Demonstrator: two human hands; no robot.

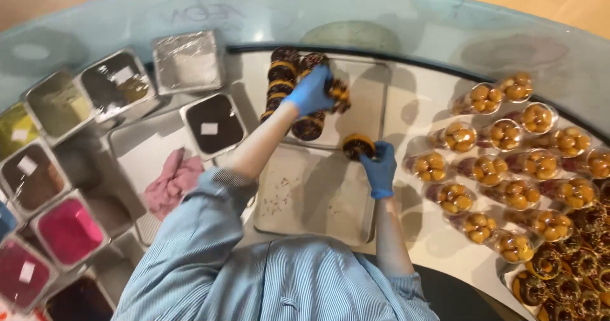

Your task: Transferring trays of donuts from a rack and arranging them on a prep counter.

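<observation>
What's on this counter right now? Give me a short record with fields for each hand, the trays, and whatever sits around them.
left hand: left hand, blue-gloved, reaching over a row of chocolate-topped doughnuts and gripping one
right hand: right hand, blue-gloved, holding a single doughnut
tray: metal tray, bare but for crumbs
left side: metal tubs of toppings in pink, brown and green; a pink cloth
right side: clear cups of golden balls
clothing: striped blue shirt

pink cloth — topping tins
</observation>
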